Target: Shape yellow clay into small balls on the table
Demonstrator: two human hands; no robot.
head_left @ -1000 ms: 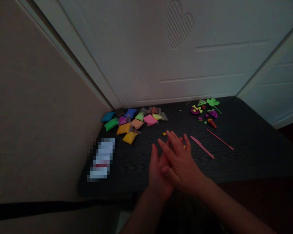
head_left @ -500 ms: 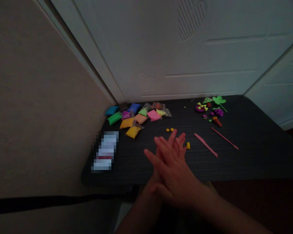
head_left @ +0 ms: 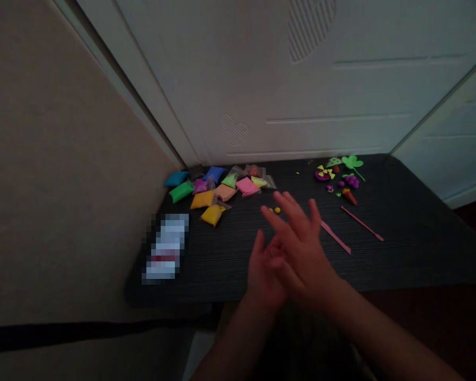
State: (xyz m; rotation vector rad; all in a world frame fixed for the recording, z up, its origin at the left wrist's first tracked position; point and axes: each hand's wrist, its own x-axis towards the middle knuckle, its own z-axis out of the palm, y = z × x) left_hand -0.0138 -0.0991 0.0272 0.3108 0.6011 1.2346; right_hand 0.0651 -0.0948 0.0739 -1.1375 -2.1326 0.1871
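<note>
My left hand is held palm up over the front of the dark table, one finger pointing up and the others largely covered. Across it lies my right hand, its fingers stretched and spread, with the palms close together. Whatever may be between them is hidden. Just beyond the fingertips sits a small yellow ball, with another partly covered beside it. A pink modelling knife lies right of my right hand, its upper end hidden. Farther right is a thin pink modelling stick.
Several bags of coloured clay lie at the back left of the table. A blurred white packet is at the left edge. Small clay pieces, including a purple grape-like cluster and a green clover shape, are at the back right.
My hands were pressed together with fingers aligned; now the right has turned and shifted right and up, fingers spreading. The small yellow piece by the knife is now covered.
</note>
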